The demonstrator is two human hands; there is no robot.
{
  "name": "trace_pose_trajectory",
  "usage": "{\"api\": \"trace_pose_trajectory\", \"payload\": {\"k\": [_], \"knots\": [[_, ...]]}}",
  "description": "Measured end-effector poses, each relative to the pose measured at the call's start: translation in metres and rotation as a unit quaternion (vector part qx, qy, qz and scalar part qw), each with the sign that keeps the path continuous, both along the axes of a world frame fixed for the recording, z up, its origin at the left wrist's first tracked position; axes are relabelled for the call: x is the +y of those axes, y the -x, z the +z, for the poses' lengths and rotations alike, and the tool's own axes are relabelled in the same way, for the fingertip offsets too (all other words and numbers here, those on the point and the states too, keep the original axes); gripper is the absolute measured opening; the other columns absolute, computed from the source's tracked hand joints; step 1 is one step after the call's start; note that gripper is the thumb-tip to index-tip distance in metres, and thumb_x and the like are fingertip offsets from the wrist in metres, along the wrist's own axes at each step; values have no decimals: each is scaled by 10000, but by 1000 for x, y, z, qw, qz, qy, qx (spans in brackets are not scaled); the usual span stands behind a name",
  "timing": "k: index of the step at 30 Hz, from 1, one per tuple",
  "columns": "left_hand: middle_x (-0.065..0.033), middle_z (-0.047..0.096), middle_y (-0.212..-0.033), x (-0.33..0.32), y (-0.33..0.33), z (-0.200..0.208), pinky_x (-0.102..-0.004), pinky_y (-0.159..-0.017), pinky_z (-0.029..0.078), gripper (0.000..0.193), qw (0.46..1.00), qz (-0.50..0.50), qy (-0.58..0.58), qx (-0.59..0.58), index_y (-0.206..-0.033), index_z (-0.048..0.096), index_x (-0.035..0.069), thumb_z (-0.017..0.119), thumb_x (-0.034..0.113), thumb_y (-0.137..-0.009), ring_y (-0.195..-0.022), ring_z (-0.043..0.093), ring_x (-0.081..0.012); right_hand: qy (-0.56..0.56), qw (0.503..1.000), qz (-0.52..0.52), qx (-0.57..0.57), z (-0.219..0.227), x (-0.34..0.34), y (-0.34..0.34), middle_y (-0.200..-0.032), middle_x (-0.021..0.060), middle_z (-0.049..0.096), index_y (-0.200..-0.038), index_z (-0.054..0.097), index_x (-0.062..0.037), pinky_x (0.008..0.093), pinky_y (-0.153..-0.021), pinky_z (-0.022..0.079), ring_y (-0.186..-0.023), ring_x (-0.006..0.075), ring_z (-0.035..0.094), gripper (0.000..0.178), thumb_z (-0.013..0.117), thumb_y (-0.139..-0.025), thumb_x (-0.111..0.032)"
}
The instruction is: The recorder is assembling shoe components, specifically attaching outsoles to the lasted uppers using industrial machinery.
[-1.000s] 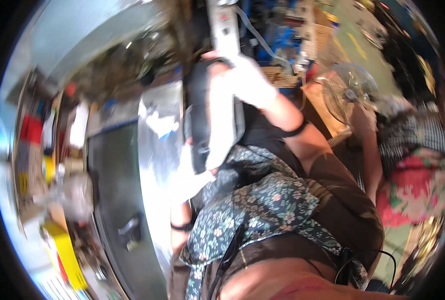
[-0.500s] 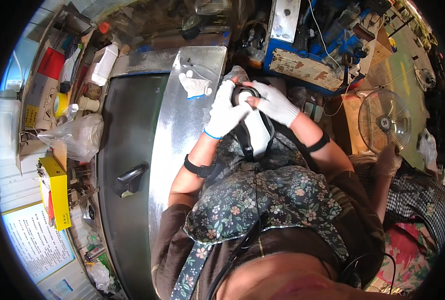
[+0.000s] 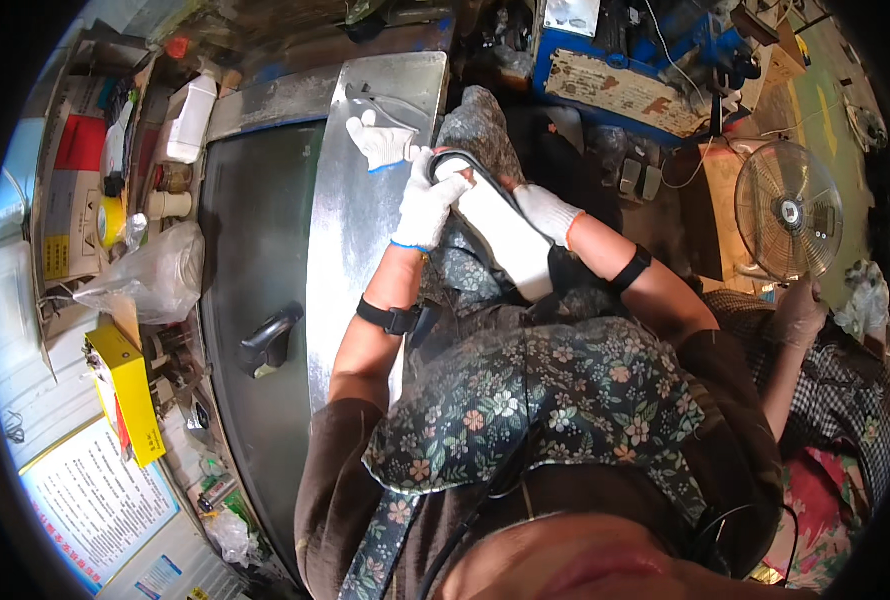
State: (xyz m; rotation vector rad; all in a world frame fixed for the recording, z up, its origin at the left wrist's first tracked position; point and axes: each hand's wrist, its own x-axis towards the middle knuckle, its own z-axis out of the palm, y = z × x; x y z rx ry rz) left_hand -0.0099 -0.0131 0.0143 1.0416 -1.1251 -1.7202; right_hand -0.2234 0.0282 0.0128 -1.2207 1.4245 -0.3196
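Over my lap lies a black shoe point(image 3: 505, 230), its long white underside turned up and a dark edge round the toe end. My left hand point(image 3: 427, 205), in a white fingertip-less knit glove, grips the toe end, its thumb on the white underside. My right hand point(image 3: 548, 213), gloved the same way, is closed against the far right side; most of its fingers are hidden behind the shoe. A spare white glove point(image 3: 383, 142) lies on the metal sheet point(image 3: 340, 260) next to my left hand. Another black shoe point(image 3: 273, 338) sits on the dark belt point(image 3: 255, 200).
A shelf at the left holds a white bottle point(image 3: 193, 118), a plastic bag point(image 3: 155, 275) and a yellow box point(image 3: 125, 395). A blue machine point(image 3: 615, 95) stands ahead. At the right are a fan point(image 3: 789, 210) and a co-worker's hand point(image 3: 801, 312).
My left hand has shifted slightly left and down on the shoe. My right hand has slid from the toe end down along its right side. The shoe has tilted, showing more white underside.
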Motion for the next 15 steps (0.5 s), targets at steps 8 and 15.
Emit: {"api": "trace_pose_trajectory", "payload": {"k": [8,15], "knots": [[-76,629,-1099,-13,-3,0,-284,-905,505,559,999,-13,-32,-14,-1341,455,-18,715,60,-852,-1001,615,-157,230,906,184,302,37,-21,-30,-931,206,730,-921,695,4,471,-777,558,-887,358,723,460,440,-995,-372],[-79,629,-1132,-18,-16,-4,-288,-934,501,559,997,-65,-22,-37,-1387,433,-2,654,23,-874,-1019,621,-163,35,992,76,-95,21,9,29,-953,134,722,-1170,644,8,386,-810,511,-874,222,663,560,357,-1080,-464]]}}
